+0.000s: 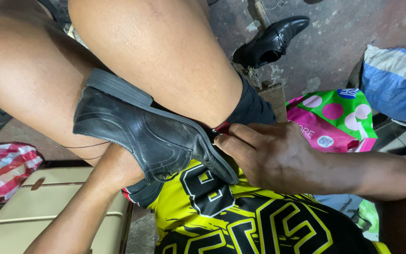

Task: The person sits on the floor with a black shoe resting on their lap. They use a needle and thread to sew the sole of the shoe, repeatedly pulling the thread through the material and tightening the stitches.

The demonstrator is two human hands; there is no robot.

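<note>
Nearby, second shoe (pixel 271 41) on floor (knees block view); bag (pixel 339 117) beside right hand (pixel 271 155).

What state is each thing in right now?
Black shoe: gripped between the knees, sole up and outward.
Right hand: pinching a small red-tipped tool at the shoe's toe edge.
Left hand: hidden behind the shoe.
Second black shoe: on the floor, upright, untouched.

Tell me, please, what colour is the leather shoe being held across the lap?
The leather shoe is black, with a perforated texture; the head view shows it.
</note>
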